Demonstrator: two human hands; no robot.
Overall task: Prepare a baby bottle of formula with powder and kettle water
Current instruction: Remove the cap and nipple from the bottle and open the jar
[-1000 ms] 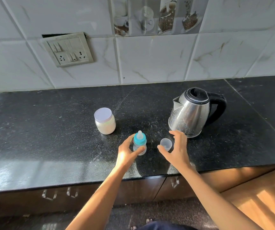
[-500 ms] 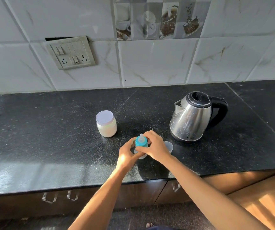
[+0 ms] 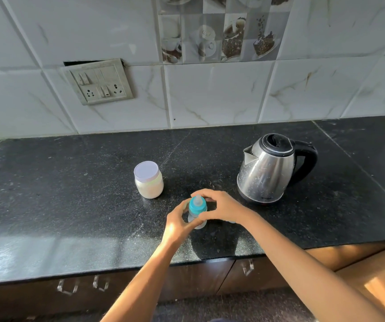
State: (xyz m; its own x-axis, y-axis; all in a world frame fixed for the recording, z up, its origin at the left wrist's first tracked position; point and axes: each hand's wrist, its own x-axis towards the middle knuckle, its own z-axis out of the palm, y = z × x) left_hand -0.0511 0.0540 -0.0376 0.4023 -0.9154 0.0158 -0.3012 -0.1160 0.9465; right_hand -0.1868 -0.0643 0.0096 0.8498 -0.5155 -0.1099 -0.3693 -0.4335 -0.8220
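A small clear baby bottle point(image 3: 197, 208) with a teal collar and clear teat stands upright on the black counter point(image 3: 70, 205), near its front edge. My left hand point(image 3: 178, 225) wraps the bottle's body from the left. My right hand point(image 3: 221, 206) curls its fingers around the teal collar from the right. A jar of pale formula powder point(image 3: 149, 182) with a white lid sits to the back left of the bottle. The steel kettle point(image 3: 268, 168) with a black handle and lid stands to the right. The small clear cap is mostly hidden behind my right hand.
A white tiled wall with a switch and socket plate point(image 3: 98, 82) rises behind the counter. Dark drawers with clear handles point(image 3: 67, 287) sit below the counter's front edge. Sunlight falls on the floor at the lower right.
My right hand moved left from beside the clear cap onto the bottle's teal collar. My left hand stayed on the bottle's body. The view shifted down slightly.
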